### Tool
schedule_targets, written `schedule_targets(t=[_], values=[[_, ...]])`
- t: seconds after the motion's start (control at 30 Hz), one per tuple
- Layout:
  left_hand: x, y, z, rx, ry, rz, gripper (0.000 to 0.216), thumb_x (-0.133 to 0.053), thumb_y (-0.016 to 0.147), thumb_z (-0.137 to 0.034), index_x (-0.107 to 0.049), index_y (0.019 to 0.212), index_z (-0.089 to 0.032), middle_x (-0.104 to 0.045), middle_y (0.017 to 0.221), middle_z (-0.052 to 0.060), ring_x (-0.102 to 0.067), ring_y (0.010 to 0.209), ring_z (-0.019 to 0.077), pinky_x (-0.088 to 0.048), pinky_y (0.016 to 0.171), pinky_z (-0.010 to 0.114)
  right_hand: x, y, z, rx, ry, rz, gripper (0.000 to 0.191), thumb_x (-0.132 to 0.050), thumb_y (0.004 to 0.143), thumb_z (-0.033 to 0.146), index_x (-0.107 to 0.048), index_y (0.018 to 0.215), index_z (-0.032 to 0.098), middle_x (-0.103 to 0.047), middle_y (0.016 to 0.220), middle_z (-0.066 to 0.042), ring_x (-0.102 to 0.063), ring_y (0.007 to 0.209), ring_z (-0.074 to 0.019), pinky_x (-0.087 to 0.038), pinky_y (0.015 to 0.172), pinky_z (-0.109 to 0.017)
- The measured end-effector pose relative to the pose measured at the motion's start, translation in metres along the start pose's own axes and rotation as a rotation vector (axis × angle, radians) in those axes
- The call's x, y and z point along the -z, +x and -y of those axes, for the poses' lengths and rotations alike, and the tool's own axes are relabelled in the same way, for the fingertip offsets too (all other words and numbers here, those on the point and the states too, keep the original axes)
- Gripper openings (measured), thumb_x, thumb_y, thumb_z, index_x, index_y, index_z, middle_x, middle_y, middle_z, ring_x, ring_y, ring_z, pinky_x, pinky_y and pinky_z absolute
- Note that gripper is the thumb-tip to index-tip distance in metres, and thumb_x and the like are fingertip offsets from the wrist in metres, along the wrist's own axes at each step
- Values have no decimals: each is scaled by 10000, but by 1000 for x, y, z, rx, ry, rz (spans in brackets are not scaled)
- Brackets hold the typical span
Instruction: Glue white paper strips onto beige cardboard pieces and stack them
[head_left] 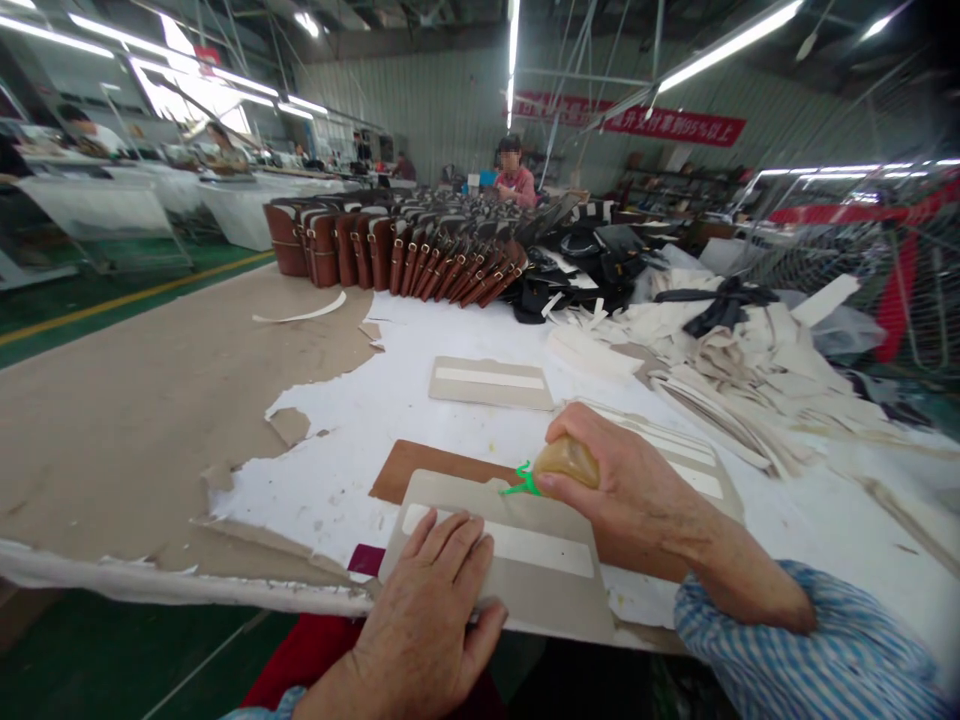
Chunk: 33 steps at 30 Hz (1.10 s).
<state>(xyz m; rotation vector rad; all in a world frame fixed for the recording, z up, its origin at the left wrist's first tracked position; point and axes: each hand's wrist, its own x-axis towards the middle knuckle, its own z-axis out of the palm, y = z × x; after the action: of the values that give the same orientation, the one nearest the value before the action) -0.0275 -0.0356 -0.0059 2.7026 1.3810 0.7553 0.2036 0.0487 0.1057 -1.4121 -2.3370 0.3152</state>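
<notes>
My left hand (439,595) lies flat, fingers stretched out, on a grey panel (540,600) with a white strip (517,545) across it. In my right hand (630,480) is a yellowish squeeze bottle (568,462) with a green nozzle (527,483), tipped so the nozzle comes down at the panel's upper edge, by a small tab. Whether the tip touches the panel I cannot tell. Under the panel lies a brown sheet (431,465), partly covered. A similar grey panel (491,395) lies farther back, and more strip-bearing panels (705,470) lie partly hidden behind my right hand.
Rows of brown leather bags (397,250) stand at the table's back. Black bags (592,260) and a heap of off-white scraps (757,350) are to the right. A curved white strip (304,312) lies on the left. Beyond the bags sits a person (516,180) in pink.
</notes>
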Motion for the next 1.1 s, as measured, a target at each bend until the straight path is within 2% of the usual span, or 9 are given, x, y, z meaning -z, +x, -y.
schedule_targets(t=[0.27, 0.5, 0.7, 0.9, 1.1], values=[[-5, -1, 2, -23, 41, -62, 405, -629, 903, -313, -666, 1278, -164, -718, 1326, 116, -650, 1233, 326, -500, 1103, 587, 13, -20, -20, -107, -14, -28, 165, -655, 831, 289, -565, 963, 246, -632, 856, 6, -574, 745, -191, -392, 678, -321], [-7, -1, 3, -55, 101, -31, 428, -626, 886, -276, -642, 1294, -146, -700, 1324, 144, -627, 1240, 339, -474, 1106, 600, 25, -49, -45, -238, -5, -21, 220, -656, 848, 420, -573, 963, 251, -629, 824, 15, -579, 725, -195, -413, 665, -334], [-5, 0, 4, -86, 132, -40, 429, -616, 888, -272, -630, 1293, -132, -699, 1317, 160, -629, 1235, 346, -483, 1088, 610, 30, -66, -60, -327, 2, -54, 261, -667, 834, 460, -586, 980, 259, -643, 829, 15, -596, 743, -210, -434, 686, -351], [-5, 0, 4, -80, 133, -30, 434, -625, 885, -271, -626, 1297, -135, -699, 1321, 150, -628, 1239, 340, -484, 1088, 612, 29, -69, -62, -346, 42, -69, 269, -663, 841, 471, -580, 982, 257, -638, 806, 20, -592, 730, -206, -441, 686, -353], [-5, -1, 3, -77, 124, -23, 438, -610, 890, -266, -618, 1308, -136, -698, 1326, 147, -623, 1247, 333, -481, 1093, 598, 18, -56, -49, -304, 105, -69, 246, -673, 827, 437, -567, 949, 251, -616, 767, 32, -569, 689, -192, -422, 646, -337]])
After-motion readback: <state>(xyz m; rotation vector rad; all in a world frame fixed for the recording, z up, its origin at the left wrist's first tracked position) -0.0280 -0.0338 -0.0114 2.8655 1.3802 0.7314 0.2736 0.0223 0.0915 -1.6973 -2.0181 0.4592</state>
